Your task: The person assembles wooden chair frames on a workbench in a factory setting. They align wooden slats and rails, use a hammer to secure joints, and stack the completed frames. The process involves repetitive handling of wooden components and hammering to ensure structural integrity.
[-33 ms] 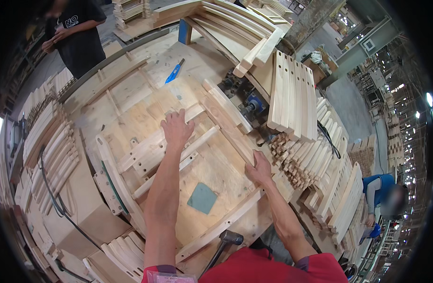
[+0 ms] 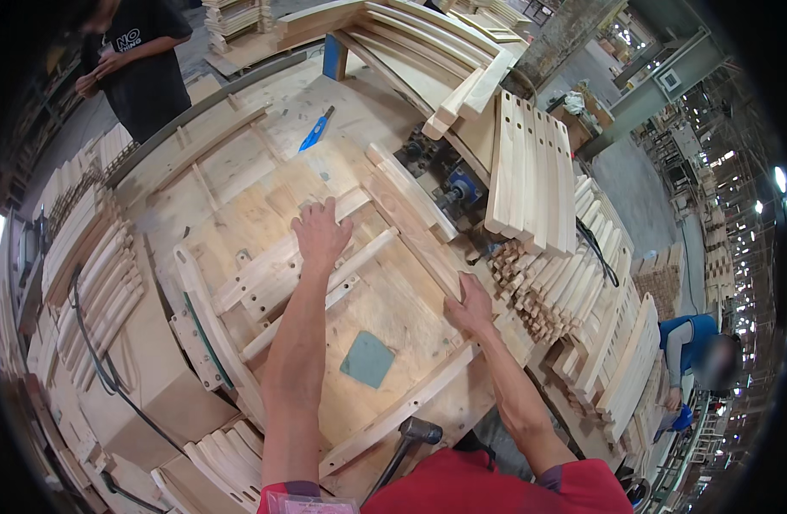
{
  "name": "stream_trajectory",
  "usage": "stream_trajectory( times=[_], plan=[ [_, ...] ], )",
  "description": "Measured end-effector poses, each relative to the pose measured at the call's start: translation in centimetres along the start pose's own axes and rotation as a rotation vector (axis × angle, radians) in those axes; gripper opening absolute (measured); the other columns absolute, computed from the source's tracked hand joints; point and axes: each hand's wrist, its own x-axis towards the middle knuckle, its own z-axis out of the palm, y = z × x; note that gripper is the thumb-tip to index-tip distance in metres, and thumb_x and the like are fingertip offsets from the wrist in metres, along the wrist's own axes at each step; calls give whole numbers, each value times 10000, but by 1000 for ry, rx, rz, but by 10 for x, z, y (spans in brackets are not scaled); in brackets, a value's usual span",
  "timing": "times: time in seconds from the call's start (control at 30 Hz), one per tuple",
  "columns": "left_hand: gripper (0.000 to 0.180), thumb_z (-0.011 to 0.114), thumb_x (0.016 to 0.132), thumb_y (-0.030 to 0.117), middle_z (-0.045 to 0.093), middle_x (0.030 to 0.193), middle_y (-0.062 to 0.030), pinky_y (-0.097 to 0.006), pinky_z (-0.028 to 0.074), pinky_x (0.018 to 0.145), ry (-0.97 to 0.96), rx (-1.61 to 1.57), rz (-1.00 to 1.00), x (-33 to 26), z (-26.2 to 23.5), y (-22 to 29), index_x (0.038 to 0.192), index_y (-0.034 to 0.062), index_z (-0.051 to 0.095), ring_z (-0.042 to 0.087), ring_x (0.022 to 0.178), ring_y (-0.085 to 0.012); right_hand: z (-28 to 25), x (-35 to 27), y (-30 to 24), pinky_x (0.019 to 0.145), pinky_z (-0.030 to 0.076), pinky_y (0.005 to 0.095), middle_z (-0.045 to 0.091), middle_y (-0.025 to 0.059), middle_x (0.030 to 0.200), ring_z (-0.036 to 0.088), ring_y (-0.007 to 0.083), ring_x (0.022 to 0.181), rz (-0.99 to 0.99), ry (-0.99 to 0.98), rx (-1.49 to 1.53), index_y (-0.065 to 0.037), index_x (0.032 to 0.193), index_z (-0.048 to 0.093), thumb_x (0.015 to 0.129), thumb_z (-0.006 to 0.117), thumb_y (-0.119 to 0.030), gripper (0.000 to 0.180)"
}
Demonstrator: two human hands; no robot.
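A pale wooden chair frame (image 2: 265, 278) lies flat on a plywood jig table (image 2: 239, 154). My left hand (image 2: 321, 233) rests flat on one of its cross slats with the fingers spread and holds nothing. My right hand (image 2: 469, 307) grips the long straight side rail (image 2: 411, 227) near its lower end, where it meets the bottom rail (image 2: 393, 417). A curved rail (image 2: 196, 313) forms the frame's left side. A hammer (image 2: 413, 434) lies at the near table edge, below my right hand.
A grey-green square pad (image 2: 367, 359) lies inside the frame. A blue hand tool (image 2: 316, 128) lies on the far table. Slat stacks (image 2: 530, 171) and small wooden pieces (image 2: 539, 295) crowd the right. A person in black (image 2: 141, 73) stands far left. Another in blue (image 2: 693, 343) is at right.
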Motion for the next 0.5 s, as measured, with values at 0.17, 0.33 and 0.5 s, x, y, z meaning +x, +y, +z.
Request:
stream_trajectory(
  times=[0.17,0.33,0.5],
  plan=[
    [471,684,873,412,627,1240,-158,-637,262,1131,238,-94,398,-22,9,30,1191,65,692,496,1293,-317,-3,-1,13,954,485,427,594,192,1205,596,392,1123,-19,-7,-16,-14,1360,542,788,735,-254,649],
    [373,671,912,369,646,1169,-127,-714,184,1160,-58,130,447,-45,19,49,1070,37,733,540,1249,-293,0,-1,11,959,483,436,591,194,1218,589,404,1137,-49,-3,-29,-9,1367,535,788,747,-242,660],
    [304,671,917,329,647,1043,-87,-741,164,1162,-126,69,460,-48,23,47,1022,48,722,607,1155,-252,-1,0,6,978,480,458,583,204,1265,573,407,1182,-5,-27,-66,-7,1369,533,792,733,-247,657]
  ],
)
